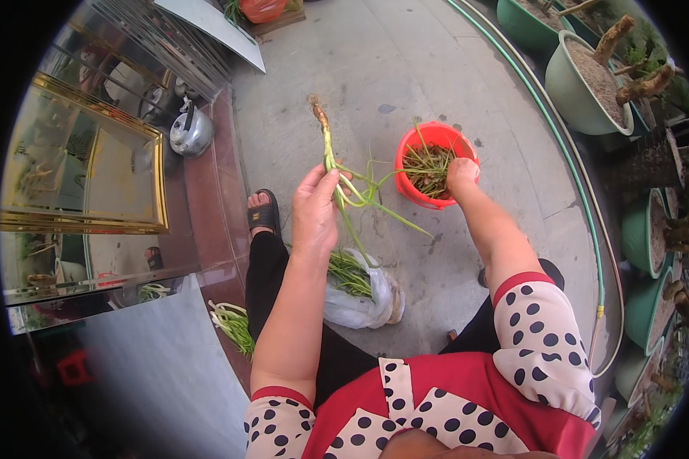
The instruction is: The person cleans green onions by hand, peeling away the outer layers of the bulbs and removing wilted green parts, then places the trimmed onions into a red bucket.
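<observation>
A spring onion [328, 137] with roots and a brown, dirty bulb at its upper end is held in my left hand [316, 201], its green leaves bent and hanging to the right. My right hand [463, 173] reaches into a red plastic bucket [403, 185], among onion trimmings [430, 166]; its fingers are hidden there. Between my legs lies a clear plastic bag [350, 312] with green onion leaves [350, 272] in it. Cleaned spring onions [232, 326] lie on the red stone ledge by my left leg.
A metal kettle [192, 133] stands on the red tiled step [206, 189] at left. Green and white hoses [568, 155] run along the paved floor at right, beside large plant pots [585, 92]. A white board [218, 31] leans at the upper left.
</observation>
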A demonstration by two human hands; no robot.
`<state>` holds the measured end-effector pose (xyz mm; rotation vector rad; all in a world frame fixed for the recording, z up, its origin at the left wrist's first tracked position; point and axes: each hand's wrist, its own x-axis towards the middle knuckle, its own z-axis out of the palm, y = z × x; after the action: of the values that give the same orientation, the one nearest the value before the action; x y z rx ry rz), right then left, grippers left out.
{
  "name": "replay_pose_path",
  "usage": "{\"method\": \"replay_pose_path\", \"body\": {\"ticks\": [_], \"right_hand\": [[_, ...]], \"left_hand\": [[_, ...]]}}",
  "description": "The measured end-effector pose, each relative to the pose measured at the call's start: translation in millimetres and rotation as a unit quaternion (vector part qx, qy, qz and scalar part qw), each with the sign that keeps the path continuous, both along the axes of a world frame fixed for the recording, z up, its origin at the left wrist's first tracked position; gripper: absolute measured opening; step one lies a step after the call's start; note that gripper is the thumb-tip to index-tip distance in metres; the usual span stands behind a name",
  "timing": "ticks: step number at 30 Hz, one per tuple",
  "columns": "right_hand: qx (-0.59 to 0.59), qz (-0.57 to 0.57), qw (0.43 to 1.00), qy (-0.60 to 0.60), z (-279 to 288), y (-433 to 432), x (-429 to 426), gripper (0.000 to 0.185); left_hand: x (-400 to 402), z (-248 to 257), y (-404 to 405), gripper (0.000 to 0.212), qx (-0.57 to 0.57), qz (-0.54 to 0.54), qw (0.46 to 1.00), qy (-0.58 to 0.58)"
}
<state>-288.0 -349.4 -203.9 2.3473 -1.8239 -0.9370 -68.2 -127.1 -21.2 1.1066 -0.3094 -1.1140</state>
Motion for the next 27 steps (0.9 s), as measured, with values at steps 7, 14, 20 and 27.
{"method": "replay_pose_path", "body": {"ticks": [7,14,20,27], "right_hand": [[-0.139,0.132,0.982,0.004,7,-16,15,0.018],[-0.047,0.360,0.919,-0.156,-24,10,16,0.014],[0.172,0.195,0.952,-0.163,-47,0,-13,0.020],[0.123,0.244,0.956,-0.110,43,-5,13,0.020]], "left_hand": [[0,3,-6,0.019,0.004,-0.002,1.000,0.024],[3,-1,-2,0.019,0.005,0.014,0.999,0.049],[6,-5,-2,0.021,0.009,0.006,0.999,0.039],[0,-9,-5,0.020,-0.010,-0.019,0.999,0.035]]}}
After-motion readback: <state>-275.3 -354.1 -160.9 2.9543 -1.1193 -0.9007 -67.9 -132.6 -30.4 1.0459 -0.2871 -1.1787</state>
